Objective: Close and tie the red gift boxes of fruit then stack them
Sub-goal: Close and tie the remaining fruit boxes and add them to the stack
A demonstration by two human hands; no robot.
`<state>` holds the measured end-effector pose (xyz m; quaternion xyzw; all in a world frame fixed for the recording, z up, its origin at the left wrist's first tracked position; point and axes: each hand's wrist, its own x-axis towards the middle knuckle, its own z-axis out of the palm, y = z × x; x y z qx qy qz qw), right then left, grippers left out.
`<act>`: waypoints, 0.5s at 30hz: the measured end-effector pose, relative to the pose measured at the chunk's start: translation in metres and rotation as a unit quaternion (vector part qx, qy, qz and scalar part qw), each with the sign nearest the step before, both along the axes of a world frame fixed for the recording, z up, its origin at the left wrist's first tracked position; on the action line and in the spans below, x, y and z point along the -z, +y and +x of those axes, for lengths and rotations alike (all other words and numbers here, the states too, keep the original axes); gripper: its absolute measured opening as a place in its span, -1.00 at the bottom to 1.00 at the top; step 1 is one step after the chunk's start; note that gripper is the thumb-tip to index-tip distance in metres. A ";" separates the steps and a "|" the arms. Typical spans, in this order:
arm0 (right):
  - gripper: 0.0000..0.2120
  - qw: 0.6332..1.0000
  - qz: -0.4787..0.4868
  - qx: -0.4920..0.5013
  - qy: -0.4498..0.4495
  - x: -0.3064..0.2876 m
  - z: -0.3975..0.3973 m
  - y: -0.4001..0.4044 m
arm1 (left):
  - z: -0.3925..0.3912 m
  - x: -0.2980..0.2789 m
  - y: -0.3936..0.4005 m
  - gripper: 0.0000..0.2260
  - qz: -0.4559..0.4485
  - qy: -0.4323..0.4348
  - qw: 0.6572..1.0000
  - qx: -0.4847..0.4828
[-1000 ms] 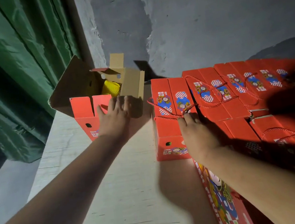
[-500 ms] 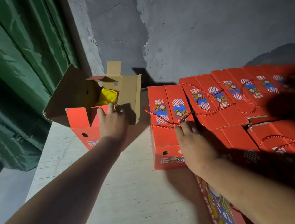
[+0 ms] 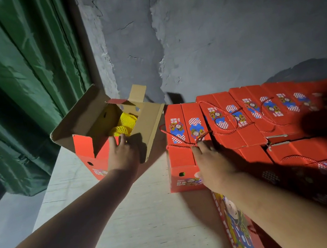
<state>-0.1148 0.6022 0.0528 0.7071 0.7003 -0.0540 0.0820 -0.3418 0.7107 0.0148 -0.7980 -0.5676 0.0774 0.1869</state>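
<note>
In the head view, an open red box [image 3: 102,153] is seen on the pale surface [image 3: 144,224], flaps raised, yellow netted fruit [image 3: 124,122] inside, its long axis running away toward the wall. Its near rim is gripped by the left hand [image 3: 121,154], fingers curled over, arm outstretched. Just beside it, the closed red box [image 3: 184,148] is touched by the right hand [image 3: 212,162], whose fingertips pinch its red cord [image 3: 180,146].
</note>
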 end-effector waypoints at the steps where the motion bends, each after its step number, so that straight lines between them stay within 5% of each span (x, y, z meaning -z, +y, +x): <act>1: -0.26 1.000 -0.014 0.001 0.022 -0.004 0.004 0.000 | 0.000 -0.002 -0.005 -0.69 -0.008 0.001 1.000 0.002; 7: -0.18 0.992 -0.076 -0.009 0.105 -0.020 0.015 -0.016 | -0.007 -0.008 -0.045 -0.70 -0.042 -0.001 0.999 -0.005; 15: -0.42 0.981 -0.007 0.038 0.190 -0.029 -0.024 -0.070 | -0.016 -0.022 -0.109 -0.69 -0.059 -0.022 0.998 0.006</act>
